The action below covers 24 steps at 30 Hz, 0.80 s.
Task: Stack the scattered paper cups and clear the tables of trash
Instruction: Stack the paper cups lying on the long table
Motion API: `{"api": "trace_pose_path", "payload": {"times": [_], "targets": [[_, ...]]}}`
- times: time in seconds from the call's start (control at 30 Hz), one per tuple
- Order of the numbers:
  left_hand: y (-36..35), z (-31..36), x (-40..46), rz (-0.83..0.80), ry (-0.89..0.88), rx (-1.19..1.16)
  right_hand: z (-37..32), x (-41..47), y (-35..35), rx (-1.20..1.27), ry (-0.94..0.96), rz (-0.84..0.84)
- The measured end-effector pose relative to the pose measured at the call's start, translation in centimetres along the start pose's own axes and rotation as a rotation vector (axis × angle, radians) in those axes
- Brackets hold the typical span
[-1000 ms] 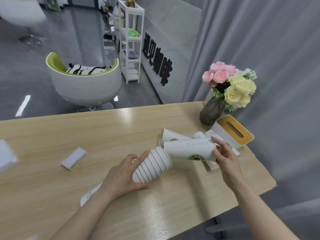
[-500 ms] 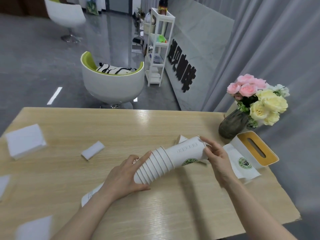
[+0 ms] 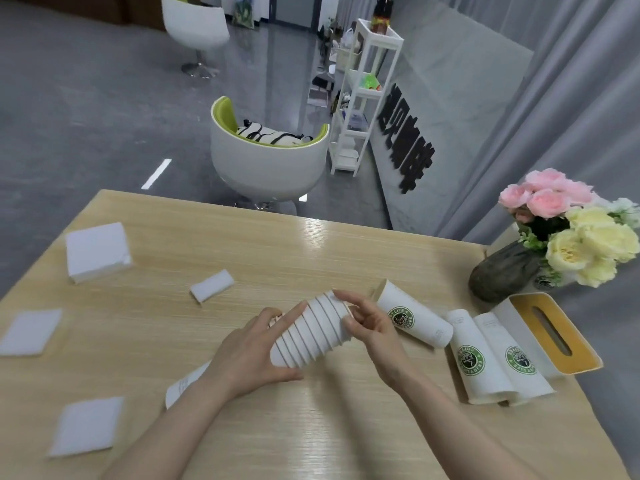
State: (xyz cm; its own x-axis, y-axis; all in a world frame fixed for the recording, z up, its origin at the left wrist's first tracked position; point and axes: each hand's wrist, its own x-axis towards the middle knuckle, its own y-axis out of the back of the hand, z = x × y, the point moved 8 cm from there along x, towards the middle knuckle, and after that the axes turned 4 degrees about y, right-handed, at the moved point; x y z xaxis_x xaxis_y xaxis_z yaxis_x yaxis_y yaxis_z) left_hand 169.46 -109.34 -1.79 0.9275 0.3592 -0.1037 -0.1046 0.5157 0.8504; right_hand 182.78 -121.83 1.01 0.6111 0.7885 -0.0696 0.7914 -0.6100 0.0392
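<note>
Head view over a pale wooden surface (image 3: 311, 244). A nested stack of paper cups (image 3: 311, 332) lies on its side near the middle, held between both hands. The left hand (image 3: 249, 355) grips the stack's narrow end, fingers curled over the top and thumb beneath. The right hand (image 3: 367, 327) closes round the wide end, fingers over the outermost rim and thumb against its near edge; whether the stack rests on the surface or is lifted just above it cannot be told.

Just right of the right hand, a single loose cup (image 3: 412, 318) lies on its side, mouth toward the far left, green logo up. Further right, two more cups (image 3: 491, 358) lie side by side and touching, mouths toward the viewer, next to a white tissue box (image 3: 550, 337) with a yellow top.

A dark vase (image 3: 502, 271) of pink and cream flowers (image 3: 571, 223) stands at the far right. White napkins (image 3: 97, 251) lie scattered on the left part of the surface, one small folded piece (image 3: 211, 285) nearer the middle. A paper slip (image 3: 183, 382) shows from under the left wrist. Beyond the surface stand a white and green chair (image 3: 266, 161) and a white shelf (image 3: 360, 95).
</note>
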Motion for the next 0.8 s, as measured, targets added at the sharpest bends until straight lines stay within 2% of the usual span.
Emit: {"api": "trace_pose_path", "payload": {"times": [0.13,0.2,0.27,0.33,0.4,0.47,0.53,0.67,0.8], "targets": [[-0.1,-0.4,-0.1,0.012,0.039,0.002,-0.1,0.9,-0.1,0.01,-0.017,-0.05],[-0.1,-0.6,-0.2,0.015,0.063,-0.001,-0.3,1.9,1.9,-0.08,-0.004,0.003],[-0.1,-1.0,-0.3,0.021,0.089,-0.004,-0.5,3.5,5.1,-0.356,0.022,0.086],[0.0,-1.3,-0.4,0.027,0.11,-0.001,-0.2,5.7,7.6,-0.753,0.01,0.093],[0.2,-1.4,-0.4,0.034,0.127,-0.008,1.2,7.7,9.1,-1.094,-0.082,-0.022],[0.3,-1.3,-0.4,0.044,0.139,-0.016,3.1,9.0,9.8,-1.36,-0.167,-0.213],[0.4,-1.3,-0.3,0.052,0.15,-0.025,4.3,9.8,9.8,-1.556,-0.161,-0.383],[0.5,-1.3,-0.5,0.069,0.165,-0.019,5.1,10.1,8.2,-1.771,0.01,-0.617],[0.6,-1.3,-0.9,0.066,0.167,-0.008,5.3,9.2,7.0,-1.901,0.125,-0.738]]}}
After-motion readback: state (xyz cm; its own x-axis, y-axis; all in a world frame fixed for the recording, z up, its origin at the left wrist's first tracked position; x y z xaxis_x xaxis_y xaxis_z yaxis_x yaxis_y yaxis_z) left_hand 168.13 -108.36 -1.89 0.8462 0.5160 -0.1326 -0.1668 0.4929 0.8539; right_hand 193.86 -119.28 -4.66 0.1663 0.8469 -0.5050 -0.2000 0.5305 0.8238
